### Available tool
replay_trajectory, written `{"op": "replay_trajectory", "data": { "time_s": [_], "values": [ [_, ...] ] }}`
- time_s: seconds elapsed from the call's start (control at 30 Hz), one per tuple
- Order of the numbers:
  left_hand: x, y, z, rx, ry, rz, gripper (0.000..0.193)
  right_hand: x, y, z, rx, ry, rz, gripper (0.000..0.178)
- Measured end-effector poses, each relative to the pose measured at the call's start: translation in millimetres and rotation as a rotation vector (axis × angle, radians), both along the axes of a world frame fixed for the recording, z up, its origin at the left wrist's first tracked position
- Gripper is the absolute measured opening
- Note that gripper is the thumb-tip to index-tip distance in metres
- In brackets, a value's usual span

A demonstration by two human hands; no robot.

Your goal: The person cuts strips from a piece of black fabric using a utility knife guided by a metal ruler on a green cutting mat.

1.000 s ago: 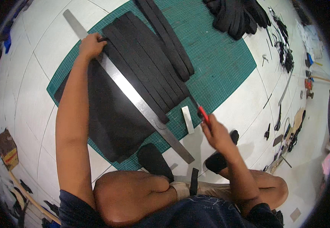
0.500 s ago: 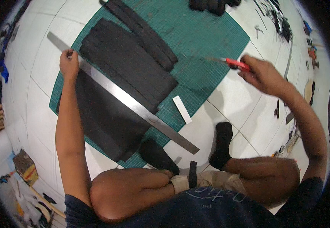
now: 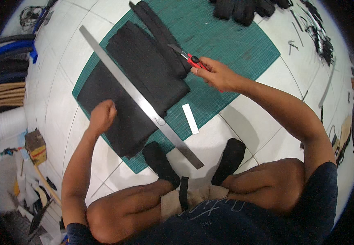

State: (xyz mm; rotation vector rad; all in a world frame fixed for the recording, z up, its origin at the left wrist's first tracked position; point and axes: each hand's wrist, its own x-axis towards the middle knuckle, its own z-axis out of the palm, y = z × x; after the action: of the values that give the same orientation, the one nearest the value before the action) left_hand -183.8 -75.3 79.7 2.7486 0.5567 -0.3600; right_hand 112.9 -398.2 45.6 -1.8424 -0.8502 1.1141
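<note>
Hands well apart, left hand [image 3: 103, 117] fisted, seemingly empty, over black fabric [image 3: 131, 130], right hand [image 3: 220, 74] wrapped around a red knife [image 3: 193, 62]

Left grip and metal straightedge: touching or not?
Apart. The head view shows it: a stretch of black fabric is plainly visible between the curled left grip and the near edge of the metal straightedge.

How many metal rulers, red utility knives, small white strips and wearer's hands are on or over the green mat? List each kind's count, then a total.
Metal ruler: 1
Red utility knife: 1
Small white strip: 1
Hands (left hand, right hand): 2
Total: 5
</note>
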Motion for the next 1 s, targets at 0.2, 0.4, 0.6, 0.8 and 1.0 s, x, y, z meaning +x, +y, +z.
{"op": "replay_trajectory", "data": {
  "time_s": [0.2, 0.4, 0.6, 0.8, 1.0],
  "values": [
    [-61, -43, 4, -0.04, 0.323, 0.027, 0.025, -8, 19, -36, -0.006, 0.185, -0.015, 0.038],
    [-51, -57, 6, -0.134, 0.411, 0.161, 0.034, -24, 6, -47, 0.084, -0.083, -0.014, 0.047],
    [-40, -51, 8, -0.155, 0.306, 0.042, 0.027, -24, -12, -35, -0.052, -0.147, 0.059, 0.051],
    [-66, -29, 1, -0.019, 0.404, -0.092, 0.027, -25, -18, -28, -0.07, -0.182, 0.17, 0.048],
    [-74, -7, 4, -0.001, 0.403, -0.086, 0.03, -32, -22, -7, -0.086, -0.262, 0.176, 0.047]
  ]
}}
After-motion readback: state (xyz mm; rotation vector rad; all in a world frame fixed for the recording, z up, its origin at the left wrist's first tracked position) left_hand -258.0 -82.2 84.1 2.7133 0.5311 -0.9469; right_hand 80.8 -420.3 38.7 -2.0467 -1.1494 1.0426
